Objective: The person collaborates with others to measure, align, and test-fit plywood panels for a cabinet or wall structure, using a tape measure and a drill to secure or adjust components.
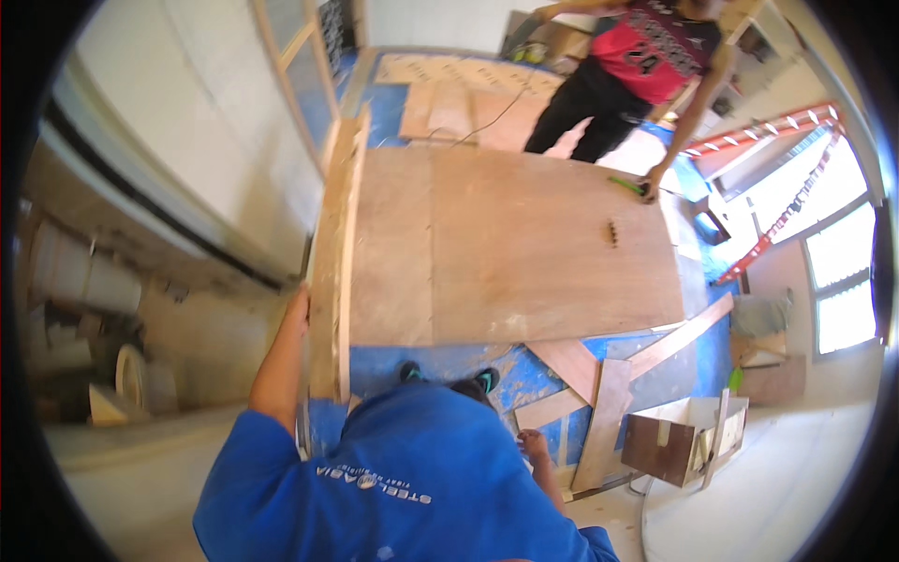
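My left hand [302, 310] is at the outer left edge of a long, narrow wooden frame [330, 272], its fingers partly hidden behind the wood. The frame stands along the left side of a large brown plywood sheet [552, 253]. Low beside my body, on the right, my right hand [534, 444] has its fingers loosely curled, and nothing shows in it. Across the plywood, a person [646, 56] in a red and black jersey leans over with one hand [650, 184] on the sheet's far right corner, holding a slim green tool [626, 184].
Several small dark pieces [612, 234] lie on the plywood. Loose boards [602, 412] cross on the blue floor covering at right, near an open wooden box [684, 436]. An orange ladder [763, 131] leans at far right. A cable [496, 117] trails over sheets [440, 108] behind.
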`<state>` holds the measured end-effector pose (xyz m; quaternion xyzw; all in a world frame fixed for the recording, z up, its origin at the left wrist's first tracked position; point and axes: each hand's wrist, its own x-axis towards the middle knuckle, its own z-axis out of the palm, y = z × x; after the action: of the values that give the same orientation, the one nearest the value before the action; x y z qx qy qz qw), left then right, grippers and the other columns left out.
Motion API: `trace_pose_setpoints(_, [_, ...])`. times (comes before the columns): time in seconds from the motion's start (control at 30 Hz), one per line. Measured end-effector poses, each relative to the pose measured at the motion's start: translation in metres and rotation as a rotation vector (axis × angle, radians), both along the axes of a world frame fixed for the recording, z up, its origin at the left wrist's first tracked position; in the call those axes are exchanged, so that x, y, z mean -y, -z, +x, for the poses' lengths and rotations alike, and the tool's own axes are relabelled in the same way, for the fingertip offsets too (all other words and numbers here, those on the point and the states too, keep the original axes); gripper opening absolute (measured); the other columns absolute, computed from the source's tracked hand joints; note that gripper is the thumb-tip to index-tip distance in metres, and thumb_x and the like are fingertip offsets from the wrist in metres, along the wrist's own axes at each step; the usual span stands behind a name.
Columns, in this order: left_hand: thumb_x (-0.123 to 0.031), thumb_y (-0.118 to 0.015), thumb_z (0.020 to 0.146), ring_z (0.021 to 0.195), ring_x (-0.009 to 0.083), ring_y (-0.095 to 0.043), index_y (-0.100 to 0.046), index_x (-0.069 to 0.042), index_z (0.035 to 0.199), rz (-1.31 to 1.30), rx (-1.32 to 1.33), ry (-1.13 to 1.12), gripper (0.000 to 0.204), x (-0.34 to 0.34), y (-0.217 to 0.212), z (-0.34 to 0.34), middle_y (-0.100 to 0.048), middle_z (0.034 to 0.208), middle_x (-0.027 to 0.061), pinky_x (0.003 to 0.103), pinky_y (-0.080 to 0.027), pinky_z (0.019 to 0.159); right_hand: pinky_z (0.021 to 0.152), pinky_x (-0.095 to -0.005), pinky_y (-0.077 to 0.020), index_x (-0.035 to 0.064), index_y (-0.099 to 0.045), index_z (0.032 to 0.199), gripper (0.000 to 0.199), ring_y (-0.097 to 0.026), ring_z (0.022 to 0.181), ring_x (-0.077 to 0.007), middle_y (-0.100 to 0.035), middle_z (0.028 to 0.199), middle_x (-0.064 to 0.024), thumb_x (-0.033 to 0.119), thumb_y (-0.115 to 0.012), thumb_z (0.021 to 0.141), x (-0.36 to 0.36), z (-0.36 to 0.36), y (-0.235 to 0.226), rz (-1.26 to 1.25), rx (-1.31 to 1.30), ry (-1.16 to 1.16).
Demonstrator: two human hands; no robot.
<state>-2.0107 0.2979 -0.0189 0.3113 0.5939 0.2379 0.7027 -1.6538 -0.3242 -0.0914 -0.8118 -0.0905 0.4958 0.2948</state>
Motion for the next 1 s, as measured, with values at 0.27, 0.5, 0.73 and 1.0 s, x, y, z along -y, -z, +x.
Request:
trace_pose_setpoints(0.27, [-0.055,-0.037,0.085,0.037,0.0137,-0.040,-0.052,-0.008,0.066,-0.127,-0.155,-0.045,0.053,-0.011,-0.027,0.006,-0.047,0.049,-0.0002,0.028,-0.033,0.036,0.052,-0.0276,-0.0457,0.0021,-0.060,0.094,0.028,-0.060,0.069,-0.0169,-0.061,0.080,-0.0063,0.025,-0.058,0.078,-0.043,0.000,-0.018,-0.168,-0.017,0.169])
trace_pose_setpoints(0.5, [-0.053,-0.039,0.086,0.047,0.0157,-0.045,-0.052,-0.009,0.072,-0.102,-0.161,0.043,0.048,-0.013,-0.037,0.012,-0.050,0.057,0.0022,0.032,-0.036,0.043,0.053,-0.0282,-0.0471,0.0022,-0.061,0.093,0.028,-0.061,0.070,-0.0165,-0.061,0.080,-0.0062,0.027,-0.059,0.078,-0.035,-0.003,-0.005,-0.129,0.019,0.175])
trace_pose_setpoints(0.73, [-0.050,-0.042,0.086,0.054,0.0186,-0.049,-0.055,-0.005,0.079,-0.097,-0.265,0.027,0.047,-0.019,-0.031,0.028,-0.053,0.064,0.0049,0.035,-0.039,0.050,0.053,-0.0281,-0.0480,0.0025,-0.061,0.092,0.027,-0.062,0.070,-0.0167,-0.061,0.081,-0.0065,0.026,-0.057,0.079,-0.042,-0.009,-0.028,-0.167,-0.019,0.202])
trace_pose_setpoints(1.0, [-0.047,-0.043,0.086,0.081,0.0267,-0.053,-0.054,0.001,0.097,-0.096,-0.192,0.022,0.051,-0.016,-0.051,0.059,-0.056,0.091,0.0124,0.042,-0.043,0.071,0.059,-0.0325,-0.0478,0.0047,-0.063,0.089,0.027,-0.061,0.070,-0.0185,-0.063,0.082,-0.0087,0.028,-0.052,0.081,0.001,-0.005,0.033,-0.029,0.111,0.062])
